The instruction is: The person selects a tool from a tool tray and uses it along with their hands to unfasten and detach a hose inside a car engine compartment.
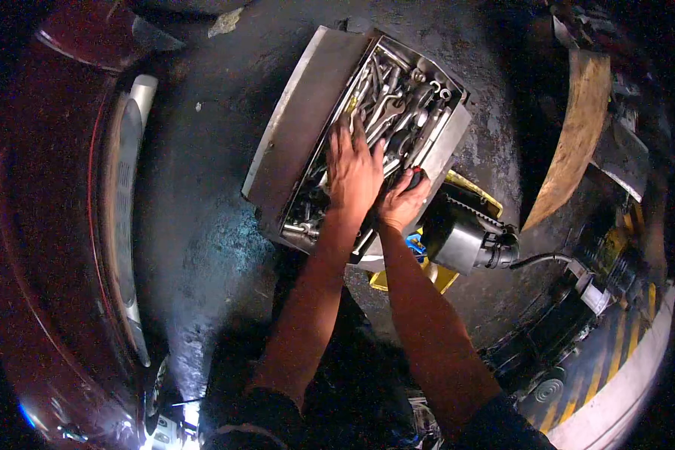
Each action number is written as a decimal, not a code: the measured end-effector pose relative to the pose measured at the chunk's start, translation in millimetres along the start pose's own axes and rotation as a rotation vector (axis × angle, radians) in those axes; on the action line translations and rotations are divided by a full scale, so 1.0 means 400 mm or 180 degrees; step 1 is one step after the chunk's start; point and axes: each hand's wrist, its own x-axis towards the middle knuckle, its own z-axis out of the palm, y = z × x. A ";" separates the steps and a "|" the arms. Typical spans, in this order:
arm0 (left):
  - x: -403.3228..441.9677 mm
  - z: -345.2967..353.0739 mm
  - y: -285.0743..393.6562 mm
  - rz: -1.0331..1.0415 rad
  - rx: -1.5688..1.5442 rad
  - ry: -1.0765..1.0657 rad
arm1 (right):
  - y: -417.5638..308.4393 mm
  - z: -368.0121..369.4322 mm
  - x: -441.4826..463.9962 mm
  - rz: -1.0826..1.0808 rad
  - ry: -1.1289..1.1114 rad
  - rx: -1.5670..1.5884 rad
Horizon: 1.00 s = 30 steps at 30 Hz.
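One black cylindrical housing (454, 234) beside one open grey metal toolbox (301, 120) — left hand (352, 178) spread, right hand (402, 201) can't tell.

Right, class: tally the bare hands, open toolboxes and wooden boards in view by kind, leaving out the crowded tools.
Hands: 2 (left hand, right hand)
Open toolbox: 1
Wooden board: 1
Total: 4
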 end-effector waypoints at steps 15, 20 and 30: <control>0.351 0.083 0.054 0.1349 0.0883 -0.0697 | -0.061 -0.050 0.017 0.0237 -0.0083 0.0252; 0.330 0.115 0.031 0.1426 0.0543 -0.0643 | -0.062 -0.052 0.023 0.0446 -0.0078 0.0318; 0.237 0.061 0.060 0.0885 0.0272 -0.1404 | -0.029 -0.084 0.021 0.0319 -0.0039 0.0434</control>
